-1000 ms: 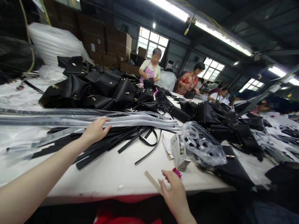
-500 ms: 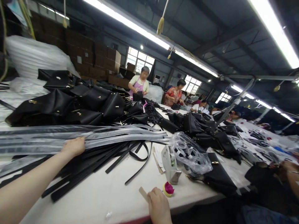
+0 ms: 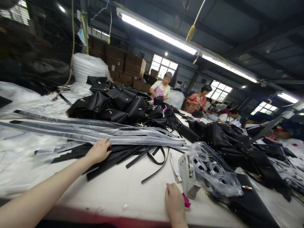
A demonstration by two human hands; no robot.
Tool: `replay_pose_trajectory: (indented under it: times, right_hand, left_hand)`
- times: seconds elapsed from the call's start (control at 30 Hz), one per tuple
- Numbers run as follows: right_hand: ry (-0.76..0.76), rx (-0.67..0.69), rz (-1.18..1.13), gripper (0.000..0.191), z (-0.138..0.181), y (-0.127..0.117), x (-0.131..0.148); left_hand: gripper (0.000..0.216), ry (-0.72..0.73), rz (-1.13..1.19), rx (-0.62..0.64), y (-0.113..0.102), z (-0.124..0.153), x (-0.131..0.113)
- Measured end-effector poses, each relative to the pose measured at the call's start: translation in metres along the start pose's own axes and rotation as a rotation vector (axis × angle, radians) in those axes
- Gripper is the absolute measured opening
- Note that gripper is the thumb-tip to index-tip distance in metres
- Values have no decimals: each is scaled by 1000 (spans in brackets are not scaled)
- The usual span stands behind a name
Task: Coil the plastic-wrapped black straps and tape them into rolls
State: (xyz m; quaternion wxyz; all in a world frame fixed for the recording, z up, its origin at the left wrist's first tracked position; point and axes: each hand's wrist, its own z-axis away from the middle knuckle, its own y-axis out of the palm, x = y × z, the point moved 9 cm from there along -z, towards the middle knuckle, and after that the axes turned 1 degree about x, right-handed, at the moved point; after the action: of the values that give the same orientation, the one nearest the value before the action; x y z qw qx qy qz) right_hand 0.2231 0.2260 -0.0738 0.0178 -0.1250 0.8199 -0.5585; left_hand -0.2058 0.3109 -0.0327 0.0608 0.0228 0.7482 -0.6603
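Left hand (image 3: 98, 152): lies at the near edge of the film-wrapped strips (image 3: 78, 129), which run lengthwise across its 12 o'clock side. Black strips (image 3: 121, 153) fan out from under the wrapped ones, at and around its 3 o'clock. Its fingers are bent and close together; whether they grip a strip cannot be told.

Right hand (image 3: 174, 201): sits low over the worktop (image 3: 123, 190), back upward, fingers curled inward. Whether anything is held inside cannot be determined. A magenta item (image 3: 186, 200) is just beside it at 3 o'clock; a grey-white holder (image 3: 186, 174) stands near at 1 o'clock; a clear bag of coiled tubing (image 3: 213, 172) lies at 2 o'clock. A looped black strap (image 3: 163, 158) lies at 11 o'clock.

Black handbags (image 3: 109, 106) are heaped at 12 o'clock from the left hand, beyond the wrapped strips.
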Motion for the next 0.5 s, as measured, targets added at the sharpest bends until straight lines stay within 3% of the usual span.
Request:
replay_pose_trajectory:
  times: [0.1,0.17,0.33,0.43,0.5]
  right_hand:
    - [106,-50,0,30,-24,-18,-4]
    - [94,-69,-91,35,-25,-26,6]
    - [39,-66,-500,26,-1,-36,32]
    - [144,51,-773,20,-1,-27,32]
    - [331,161,-1036,29,-6,-11,26]
  left_hand:
    - [46,4,-22,0,2,-15,-6]
    - [52,3,-40,16,2,-26,-8]
    - [35,-3,-80,1,-19,-37,-18]
    - [25,105,-40,23,-22,-10,-54]
    - [21,250,89,48,-10,31,-92]
